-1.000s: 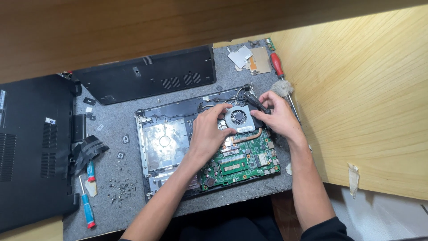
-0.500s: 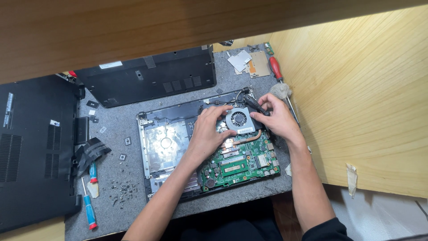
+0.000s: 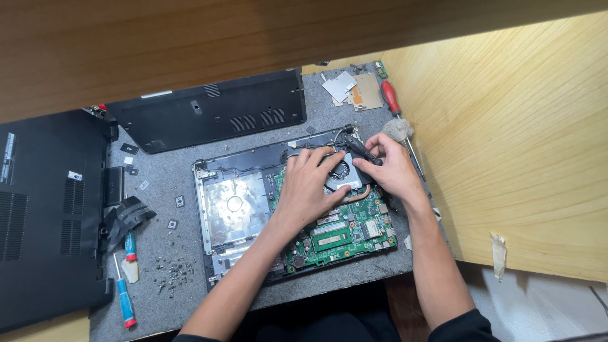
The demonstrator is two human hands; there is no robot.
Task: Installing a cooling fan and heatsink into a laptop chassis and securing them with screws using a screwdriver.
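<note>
An opened laptop chassis [image 3: 201,209] lies on a grey mat, with its green motherboard [image 3: 345,235] and a round cooling fan [image 3: 342,171] exposed. My left hand [image 3: 309,185] rests flat on the board, fingers spread, with the fingertips at the fan's left edge. Just right of the fan, my right hand [image 3: 394,170] pinches a slim black part [image 3: 360,147] at the chassis's top right corner. A copper heat pipe [image 3: 361,194] curves below the fan, between the two hands.
A black bottom cover [image 3: 209,114] lies behind the chassis, and another black laptop shell [image 3: 44,215] is at the left. There is a red screwdriver [image 3: 391,98], a dust clump [image 3: 398,130], metal plates [image 3: 348,88], a blue screwdriver [image 3: 124,299] and loose screws [image 3: 171,272]. A wooden panel [image 3: 506,139] stands at the right.
Both hands stay at the fan. My right fingers have shifted slightly on the black part.
</note>
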